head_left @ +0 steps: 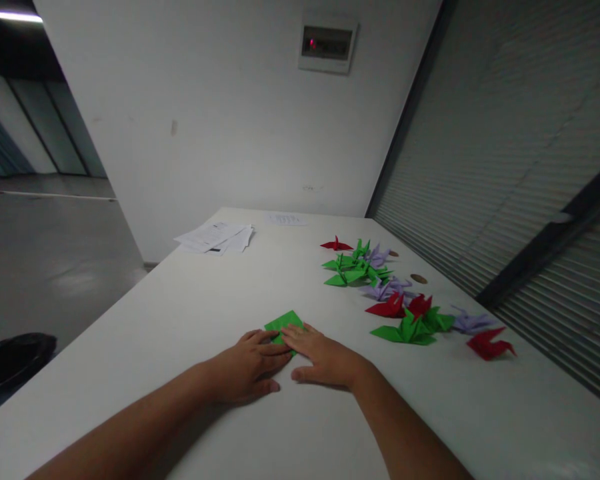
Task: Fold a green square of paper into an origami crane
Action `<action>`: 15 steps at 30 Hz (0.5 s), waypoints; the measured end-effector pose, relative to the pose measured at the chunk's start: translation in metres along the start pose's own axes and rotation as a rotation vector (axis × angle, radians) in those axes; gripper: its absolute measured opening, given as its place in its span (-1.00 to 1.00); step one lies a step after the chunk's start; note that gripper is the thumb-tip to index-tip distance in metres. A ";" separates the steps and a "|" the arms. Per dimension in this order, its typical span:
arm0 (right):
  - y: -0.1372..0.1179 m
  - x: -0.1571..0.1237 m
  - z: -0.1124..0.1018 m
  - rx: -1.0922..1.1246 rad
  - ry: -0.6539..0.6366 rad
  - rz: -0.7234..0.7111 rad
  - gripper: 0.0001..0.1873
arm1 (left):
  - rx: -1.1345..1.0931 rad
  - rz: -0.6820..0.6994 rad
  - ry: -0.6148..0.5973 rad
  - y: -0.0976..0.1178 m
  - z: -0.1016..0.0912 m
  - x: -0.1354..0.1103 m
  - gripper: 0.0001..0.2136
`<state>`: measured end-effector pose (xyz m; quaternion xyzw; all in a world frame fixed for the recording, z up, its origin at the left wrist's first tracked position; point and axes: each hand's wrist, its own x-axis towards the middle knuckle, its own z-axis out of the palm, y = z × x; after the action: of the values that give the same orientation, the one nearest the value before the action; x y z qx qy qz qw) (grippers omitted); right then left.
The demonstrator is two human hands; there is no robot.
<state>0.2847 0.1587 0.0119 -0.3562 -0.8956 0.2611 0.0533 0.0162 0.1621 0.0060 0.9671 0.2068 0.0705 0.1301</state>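
A small folded sheet of green origami paper (286, 320) lies flat on the white table, one corner pointing away from me. My left hand (253, 367) rests on its left and near side with the fingers stretched out. From the right, my right hand (323, 353) lays its extended fingers flat on the paper. The fingertips of both hands almost meet over it and cover its near part. Both thumbs lie apart from the paper, close to the table top.
Folded paper cranes in green (413, 328), red (490, 344) and purple (473, 321) spread along the table's (190, 320) right side. Printed sheets (217, 237) lie at the far left. A black-lined bin (17, 360) stands left of the table; window blinds (505, 167) border the right.
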 end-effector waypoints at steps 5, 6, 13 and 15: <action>0.003 0.002 0.004 -0.120 -0.021 0.052 -0.03 | 0.020 -0.009 -0.023 0.000 0.001 0.000 -0.38; 0.005 0.002 0.006 -0.148 -0.012 0.063 -0.03 | 0.017 0.000 -0.018 -0.001 0.001 -0.001 -0.38; 0.017 0.002 0.016 -0.288 0.099 0.097 -0.09 | 0.005 0.047 0.023 -0.001 0.007 0.000 -0.44; 0.018 0.002 0.016 -0.308 0.119 0.111 -0.10 | -0.011 0.078 0.044 0.001 0.006 0.002 -0.46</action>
<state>0.2895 0.1645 -0.0115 -0.4242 -0.8991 0.1016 0.0366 0.0196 0.1602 0.0005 0.9719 0.1713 0.0980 0.1280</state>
